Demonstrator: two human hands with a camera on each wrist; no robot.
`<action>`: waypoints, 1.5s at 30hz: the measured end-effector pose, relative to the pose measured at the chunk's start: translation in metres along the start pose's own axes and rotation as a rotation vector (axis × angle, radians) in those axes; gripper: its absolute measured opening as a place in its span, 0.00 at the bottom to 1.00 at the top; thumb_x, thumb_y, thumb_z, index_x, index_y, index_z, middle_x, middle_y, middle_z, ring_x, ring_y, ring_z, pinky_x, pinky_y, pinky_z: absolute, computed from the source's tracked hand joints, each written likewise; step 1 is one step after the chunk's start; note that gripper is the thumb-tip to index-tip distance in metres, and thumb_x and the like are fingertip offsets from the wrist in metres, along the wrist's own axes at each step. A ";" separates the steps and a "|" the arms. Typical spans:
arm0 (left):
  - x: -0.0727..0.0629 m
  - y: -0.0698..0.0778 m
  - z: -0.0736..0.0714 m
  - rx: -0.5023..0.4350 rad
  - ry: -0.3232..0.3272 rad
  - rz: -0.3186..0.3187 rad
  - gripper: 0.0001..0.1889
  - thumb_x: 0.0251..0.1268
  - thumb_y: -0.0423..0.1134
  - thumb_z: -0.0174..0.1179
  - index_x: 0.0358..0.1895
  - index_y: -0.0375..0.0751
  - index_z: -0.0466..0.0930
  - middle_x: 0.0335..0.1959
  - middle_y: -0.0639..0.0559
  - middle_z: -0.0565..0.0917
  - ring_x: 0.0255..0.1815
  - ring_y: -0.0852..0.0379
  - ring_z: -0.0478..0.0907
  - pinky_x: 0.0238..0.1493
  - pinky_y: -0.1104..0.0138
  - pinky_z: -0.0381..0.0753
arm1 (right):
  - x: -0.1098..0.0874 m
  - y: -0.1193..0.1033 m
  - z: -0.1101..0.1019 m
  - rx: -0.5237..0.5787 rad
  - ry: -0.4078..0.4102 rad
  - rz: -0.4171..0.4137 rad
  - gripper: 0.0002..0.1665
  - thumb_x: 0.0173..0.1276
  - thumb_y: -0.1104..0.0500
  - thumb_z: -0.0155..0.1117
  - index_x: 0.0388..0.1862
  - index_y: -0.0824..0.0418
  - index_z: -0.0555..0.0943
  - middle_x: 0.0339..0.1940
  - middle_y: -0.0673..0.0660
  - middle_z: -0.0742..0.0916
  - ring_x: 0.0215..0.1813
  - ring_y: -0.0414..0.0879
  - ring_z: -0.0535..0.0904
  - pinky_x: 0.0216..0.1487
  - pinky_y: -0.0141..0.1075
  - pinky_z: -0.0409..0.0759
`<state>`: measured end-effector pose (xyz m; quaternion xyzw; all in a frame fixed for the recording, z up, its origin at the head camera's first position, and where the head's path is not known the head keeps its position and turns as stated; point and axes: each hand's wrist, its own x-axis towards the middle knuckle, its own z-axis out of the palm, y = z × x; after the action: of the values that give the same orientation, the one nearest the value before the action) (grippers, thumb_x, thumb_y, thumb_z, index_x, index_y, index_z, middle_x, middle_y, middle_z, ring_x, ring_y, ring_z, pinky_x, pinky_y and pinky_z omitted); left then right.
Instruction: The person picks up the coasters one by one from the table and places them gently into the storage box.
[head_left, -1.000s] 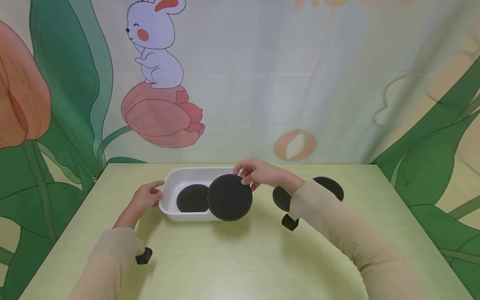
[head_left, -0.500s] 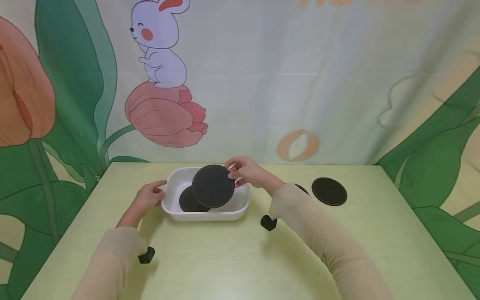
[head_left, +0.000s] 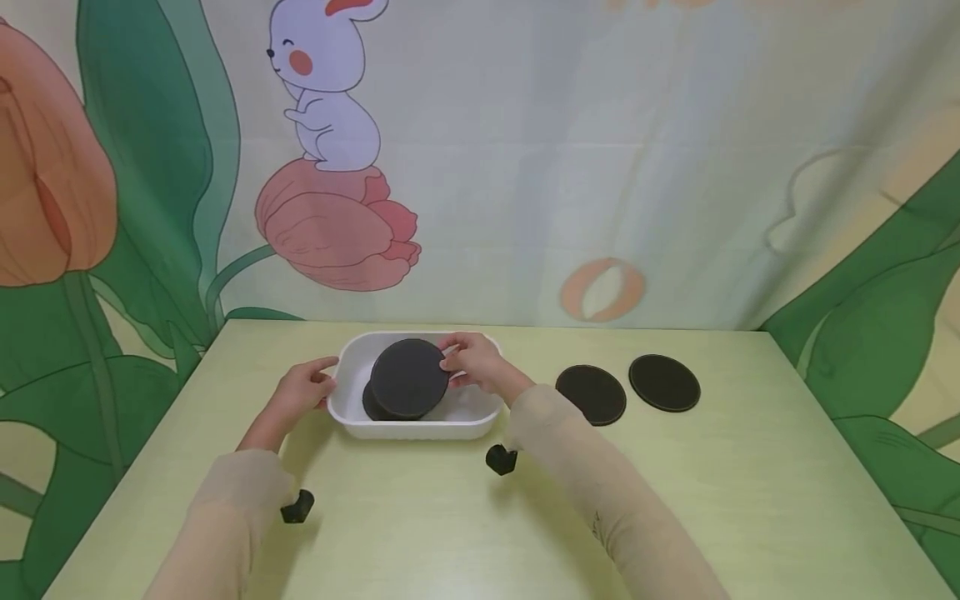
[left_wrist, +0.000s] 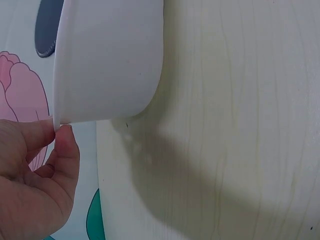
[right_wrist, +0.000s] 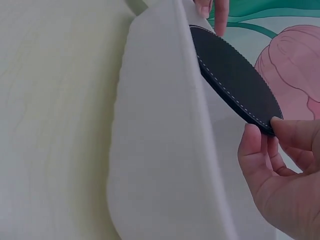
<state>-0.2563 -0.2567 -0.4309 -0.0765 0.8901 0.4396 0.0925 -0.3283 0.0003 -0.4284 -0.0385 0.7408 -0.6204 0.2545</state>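
Note:
My right hand (head_left: 477, 362) pinches the edge of a round black coaster (head_left: 409, 379) with stitching along its rim. In the right wrist view that coaster (right_wrist: 235, 75) tilts partly below the white tray's rim, between thumb and fingers. Beneath it, a second black coaster (head_left: 372, 407) lies in the white tray (head_left: 420, 430), mostly covered. My left hand (head_left: 297, 389) holds the tray's left end; the left wrist view has its thumb and fingers (left_wrist: 66, 142) pinching the rim.
Two more black coasters lie on the table right of the tray, a nearer one (head_left: 591, 394) and a farther one (head_left: 664, 382). A printed curtain (head_left: 487, 167) hangs behind the pale wooden table (head_left: 420, 517).
My right hand has carried its coaster leftward and down, from the tray's right part to above the coaster inside. My left hand stays at the tray's left end.

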 end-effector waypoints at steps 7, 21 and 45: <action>0.001 -0.002 -0.001 0.002 -0.003 0.014 0.25 0.64 0.30 0.46 0.65 0.34 0.56 0.46 0.34 0.73 0.39 0.52 0.72 0.33 0.71 0.75 | 0.001 0.012 0.019 0.030 0.025 -0.034 0.16 0.56 0.74 0.53 0.45 0.69 0.72 0.22 0.54 0.77 0.19 0.42 0.73 0.20 0.32 0.77; 0.000 -0.001 0.001 -0.007 0.005 0.025 0.25 0.65 0.30 0.45 0.65 0.34 0.56 0.48 0.32 0.72 0.42 0.49 0.72 0.37 0.68 0.78 | 0.104 0.103 0.029 0.159 0.123 -0.043 0.12 0.49 0.75 0.59 0.31 0.62 0.73 0.19 0.57 0.76 0.15 0.48 0.76 0.16 0.39 0.77; -0.002 0.000 0.001 -0.015 0.005 0.017 0.25 0.65 0.30 0.45 0.65 0.33 0.56 0.47 0.32 0.72 0.42 0.49 0.72 0.36 0.69 0.78 | 0.015 0.029 0.039 -0.135 0.232 0.087 0.15 0.49 0.75 0.54 0.39 0.72 0.75 0.14 0.53 0.72 0.15 0.42 0.69 0.18 0.33 0.76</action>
<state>-0.2546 -0.2557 -0.4310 -0.0708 0.8877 0.4468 0.0862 -0.3170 -0.0341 -0.4648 0.0483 0.8064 -0.5577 0.1906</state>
